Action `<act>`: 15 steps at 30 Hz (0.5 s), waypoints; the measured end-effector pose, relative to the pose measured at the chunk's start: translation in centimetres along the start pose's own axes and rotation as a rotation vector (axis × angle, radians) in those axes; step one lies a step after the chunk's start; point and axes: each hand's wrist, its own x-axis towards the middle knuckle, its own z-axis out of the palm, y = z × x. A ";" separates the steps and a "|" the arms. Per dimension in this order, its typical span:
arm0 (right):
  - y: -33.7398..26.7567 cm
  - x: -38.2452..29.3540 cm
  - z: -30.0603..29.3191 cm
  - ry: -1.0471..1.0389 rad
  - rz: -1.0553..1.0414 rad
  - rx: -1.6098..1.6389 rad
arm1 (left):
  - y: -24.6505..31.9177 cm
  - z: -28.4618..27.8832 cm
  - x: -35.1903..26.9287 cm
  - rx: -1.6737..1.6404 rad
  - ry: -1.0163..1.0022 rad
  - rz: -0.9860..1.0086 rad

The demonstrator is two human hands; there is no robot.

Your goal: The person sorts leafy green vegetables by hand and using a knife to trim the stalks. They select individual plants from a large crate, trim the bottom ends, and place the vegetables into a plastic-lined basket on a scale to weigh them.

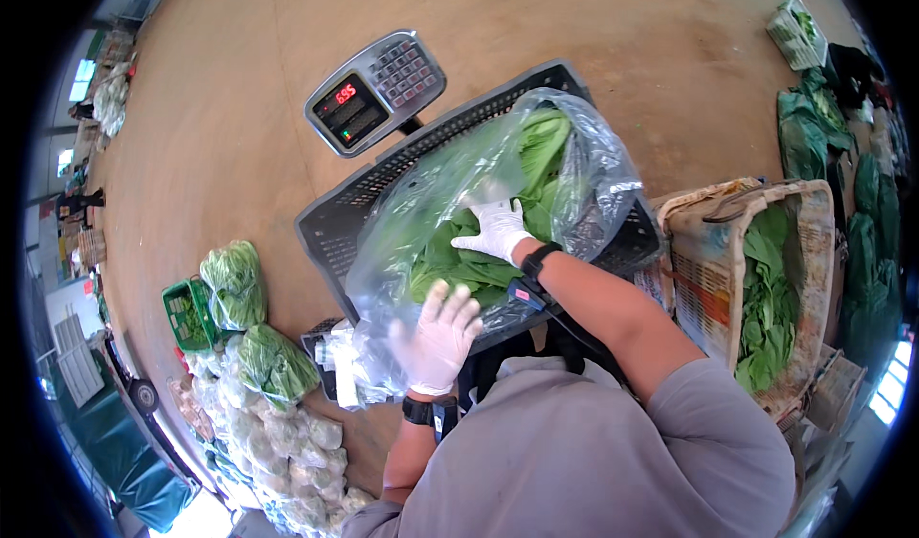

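A clear plastic bag (445,172) lies spread in a black plastic crate (330,215), with leafy green vegetables (543,143) inside it. My right hand (495,231), in a white glove, rests on the greens at the bag's middle with fingers spread; whether it grips any leaves cannot be told. Palm up and blurred, my gloved left hand (439,337) is raised near the bag's lower left edge, fingers apart, nothing visibly held. Behind the crate a digital scale's display head (375,93) shows lit red digits. Both wrists wear black straps.
A worn basket (718,279) of leafy greens stands at the right. Bagged greens (233,285), a green crate (172,315) and a pile of clear-bagged produce (287,452) are at the left. A smaller black crate holding plastic packaging (348,366) is by my left hand.
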 end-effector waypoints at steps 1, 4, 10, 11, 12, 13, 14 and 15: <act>0.9 -1.3 -0.7 0.163 -0.098 0.110 | 0.1 -0.5 0.0 0.091 -0.167 -0.175; 4.3 -6.6 -5.2 0.569 -0.282 0.410 | -0.6 -1.5 1.1 -0.046 -0.220 -0.179; 12.6 -10.8 -6.0 0.907 0.357 0.810 | -5.5 -2.1 6.7 0.370 0.234 0.107; 13.8 -10.3 -5.6 0.740 0.418 0.767 | -6.4 -1.7 8.2 0.662 0.348 0.113; 14.7 -9.7 -5.4 0.569 0.474 0.721 | -6.4 -0.2 10.2 1.166 0.401 0.052; 16.1 -8.5 -3.8 0.676 0.447 0.563 | -6.4 1.4 12.3 1.671 0.450 -0.030; 16.1 -8.2 -4.4 0.665 0.435 0.560 | -6.1 -1.0 13.6 2.214 0.287 0.082; 16.0 -8.1 -5.4 0.608 0.443 0.708 | -5.8 -3.3 15.0 2.761 0.199 0.319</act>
